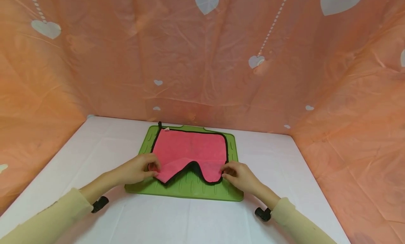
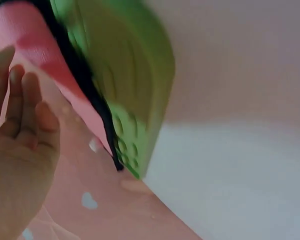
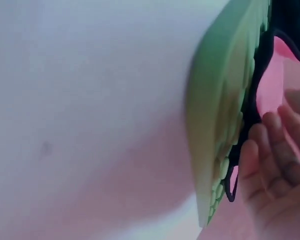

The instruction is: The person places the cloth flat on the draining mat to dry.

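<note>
A pink cloth (image 1: 193, 145) with black edging is spread over a green ridged board (image 1: 186, 192). My left hand (image 1: 134, 169) pinches the cloth by its near left corner between thumb and fingers. At the near right corner, my right hand (image 1: 242, 176) holds the edge the same way. Between the hands the near edge arches up and shows the dark underside. A small black loop (image 1: 160, 124) sticks out at the far left corner, beside a white tag (image 1: 167, 129). The right wrist view has the fingers (image 3: 270, 150) curled close to the black edging.
The board lies on a white-covered table (image 1: 152, 219), its far edge close to the back wall. Orange sheeting (image 1: 190, 61) with white hearts hangs at the back and on both sides. Each wrist carries a small black device, such as the one (image 1: 100, 204) on the left.
</note>
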A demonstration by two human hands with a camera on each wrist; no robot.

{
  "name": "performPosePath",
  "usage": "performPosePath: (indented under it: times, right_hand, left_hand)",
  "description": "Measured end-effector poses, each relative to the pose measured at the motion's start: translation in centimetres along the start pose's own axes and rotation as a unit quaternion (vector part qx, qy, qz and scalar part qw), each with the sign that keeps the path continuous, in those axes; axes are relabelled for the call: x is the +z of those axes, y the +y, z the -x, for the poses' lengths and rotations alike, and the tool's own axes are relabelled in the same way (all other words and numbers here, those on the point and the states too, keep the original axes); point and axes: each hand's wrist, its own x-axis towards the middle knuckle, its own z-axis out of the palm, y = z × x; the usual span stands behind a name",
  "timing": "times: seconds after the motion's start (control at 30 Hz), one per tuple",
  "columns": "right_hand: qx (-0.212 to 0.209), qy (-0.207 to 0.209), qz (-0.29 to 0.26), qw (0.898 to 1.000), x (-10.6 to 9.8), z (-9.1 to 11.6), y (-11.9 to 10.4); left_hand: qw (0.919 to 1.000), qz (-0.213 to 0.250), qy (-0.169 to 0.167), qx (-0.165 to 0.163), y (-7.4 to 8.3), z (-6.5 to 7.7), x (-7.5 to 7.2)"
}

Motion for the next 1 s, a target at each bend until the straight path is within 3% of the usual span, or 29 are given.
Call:
performPosePath:
  times: [0.13,0.23,0.4,0.57,0.77,1.0]
  right_hand:
    - [0.021,0.014,-0.006,1.0,0.3,-0.1,0.3]
    - [0.03,0.019,-0.001,0.999,0.7,-0.4,0.4]
    - [0.033,0.023,0.031,0.999,1.3,-1.1,0.3]
    - [0.05,0.023,0.032,0.998,1.7,-1.5,0.3]
    - [0.069,0.031,0.031,0.997,2.0,-1.6,0.1]
    - [0.06,0.053,0.028,0.996,2.0,-1.7,0.1]
  left_hand:
    - [0.9998,-0.019,0.006,0.007,1.1,0.3,1.5]
    - [0.9981,-0.06,0.011,0.0,1.7,0.2,2.6]
    - [0.989,-0.145,0.023,-0.014,2.5,-0.5,3.7]
    - [0.9817,-0.189,0.012,-0.02,2.8,-1.1,4.4]
    - [0.981,-0.193,0.005,-0.015,2.9,-1.2,4.6]
    - [0.9835,-0.179,0.018,0.018,2.6,-1.3,4.3]
